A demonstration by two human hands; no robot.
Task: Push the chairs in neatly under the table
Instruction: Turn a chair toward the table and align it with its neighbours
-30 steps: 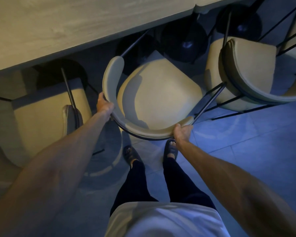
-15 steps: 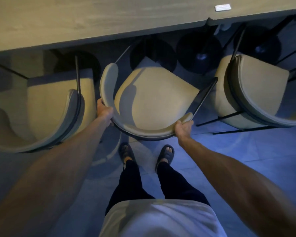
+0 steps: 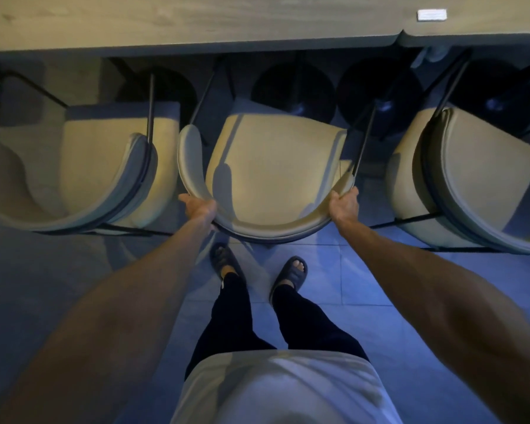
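Both hands clamped on the middle chair (image 3: 273, 169) backrest, left hand (image 3: 198, 206) and right hand (image 3: 344, 205) at opposite ends, fingers curled over the rim; seat dead ahead, front edge short of the table (image 3: 196, 22) edge; probably just straight forward, equal shove.

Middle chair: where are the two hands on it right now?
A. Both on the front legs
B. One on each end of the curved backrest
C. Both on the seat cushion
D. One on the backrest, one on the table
B: the left hand and right hand each have a grip on the curved backrest rim of the middle chair, at opposite ends.
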